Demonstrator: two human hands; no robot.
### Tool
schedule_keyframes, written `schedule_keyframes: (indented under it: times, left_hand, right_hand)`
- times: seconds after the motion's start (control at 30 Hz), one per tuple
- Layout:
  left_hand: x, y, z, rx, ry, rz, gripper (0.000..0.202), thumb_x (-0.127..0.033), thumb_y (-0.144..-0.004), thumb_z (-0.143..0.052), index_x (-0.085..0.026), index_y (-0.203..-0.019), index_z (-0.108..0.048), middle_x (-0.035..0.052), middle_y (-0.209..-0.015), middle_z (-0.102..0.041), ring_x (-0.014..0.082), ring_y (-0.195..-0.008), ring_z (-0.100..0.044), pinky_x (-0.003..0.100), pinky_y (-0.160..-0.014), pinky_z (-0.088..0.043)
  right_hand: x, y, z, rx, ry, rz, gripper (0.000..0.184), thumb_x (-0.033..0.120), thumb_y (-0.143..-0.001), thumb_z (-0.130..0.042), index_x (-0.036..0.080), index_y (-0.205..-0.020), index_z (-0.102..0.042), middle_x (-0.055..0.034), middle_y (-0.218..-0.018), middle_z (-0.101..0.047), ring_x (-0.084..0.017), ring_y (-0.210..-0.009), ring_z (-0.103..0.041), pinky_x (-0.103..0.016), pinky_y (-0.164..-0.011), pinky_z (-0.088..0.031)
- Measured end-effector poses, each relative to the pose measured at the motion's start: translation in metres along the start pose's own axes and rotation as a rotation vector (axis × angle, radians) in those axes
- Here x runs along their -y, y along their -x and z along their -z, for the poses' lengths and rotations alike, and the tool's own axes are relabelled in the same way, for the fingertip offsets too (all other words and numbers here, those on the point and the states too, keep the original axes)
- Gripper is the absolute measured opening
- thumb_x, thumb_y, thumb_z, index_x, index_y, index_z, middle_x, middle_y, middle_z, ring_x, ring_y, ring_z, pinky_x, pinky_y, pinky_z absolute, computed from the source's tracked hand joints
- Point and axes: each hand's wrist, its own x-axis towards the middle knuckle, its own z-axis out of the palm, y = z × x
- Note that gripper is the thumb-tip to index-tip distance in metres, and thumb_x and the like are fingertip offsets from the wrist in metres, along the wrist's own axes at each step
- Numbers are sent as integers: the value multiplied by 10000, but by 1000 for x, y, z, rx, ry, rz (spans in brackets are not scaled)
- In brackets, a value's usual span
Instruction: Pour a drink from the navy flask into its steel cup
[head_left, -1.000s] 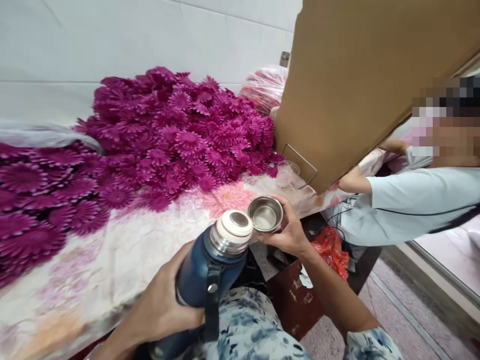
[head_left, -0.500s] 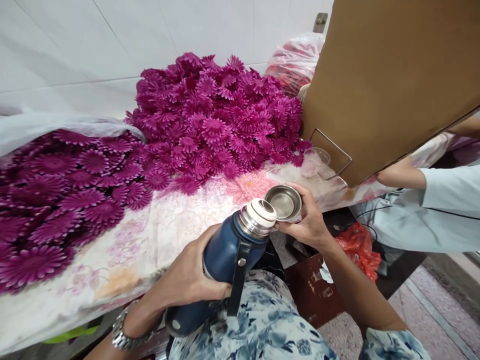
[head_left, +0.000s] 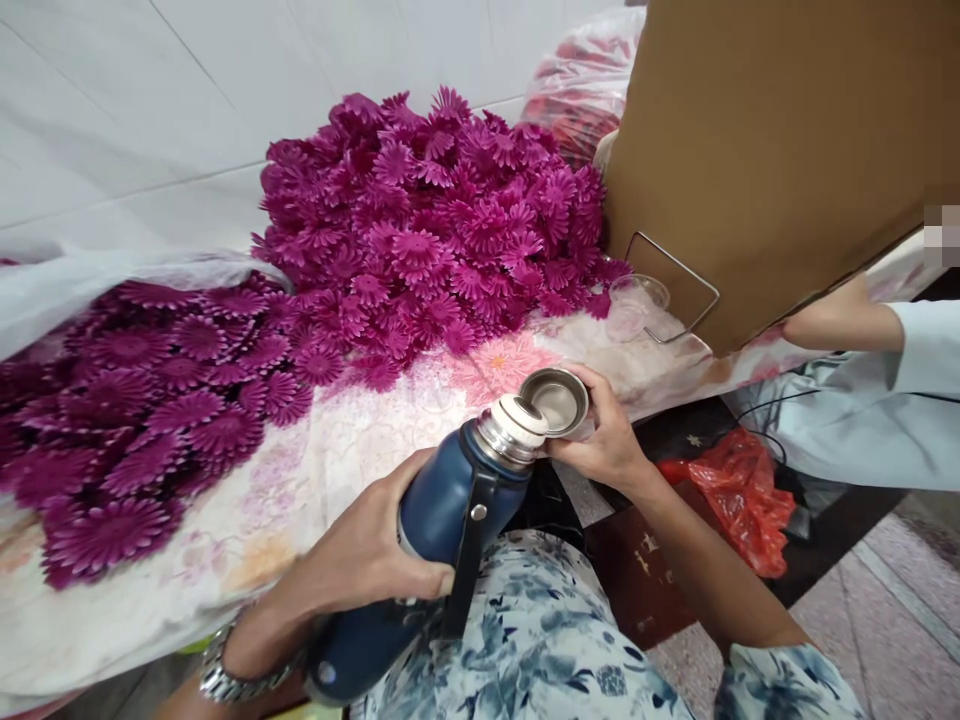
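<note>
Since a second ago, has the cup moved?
Yes, slightly: the cup sits farther left in view, nearer the pink flower on the cloth, though the view shifted too.

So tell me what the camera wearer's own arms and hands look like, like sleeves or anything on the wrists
The left hand and right hand are ungloved. A silver-coloured metal link band circles the left wrist. On the right arm, a loose white sleeve with a blue floral print ends near the elbow. The left sleeve isn't visible.
</note>
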Motion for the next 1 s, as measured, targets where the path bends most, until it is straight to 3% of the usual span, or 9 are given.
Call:
schedule_keyframes:
  times: [0.23,0.77,1.0]
  left_hand:
    - [-8,-2,3,17,40,24,802,-214,-529,-739,-231,-1271,-432,8,-1149,-625,273,-1081,-593,348,-926,-482]
    - [-25,-8,5,62,75,120,813,-297,-549,-743,-213,-1285,-406,17,-1104,-645,277,-1031,-619,338,-855,-522]
    - [-24,-4,6,71,61,129,817,-314,-553,-733,-210,-1299,-418,28,-1087,-663,290,-1003,-633,355,-836,-531]
  right_hand:
    - [-9,3,-8,-28,26,2,748,307,-628,-772,239,-1265,-387,-87,-1192,-581,-265,-1152,-554,-436,-965,-483]
    - [-21,9,-19,-130,96,1,718,362,-657,-747,222,-1261,-384,-120,-1187,-578,-289,-1162,-536,-496,-1001,-430]
    - [-18,17,-31,-181,173,-5,732,360,-677,-726,240,-1288,-341,-96,-1170,-606,-304,-1155,-555,-572,-1130,-235]
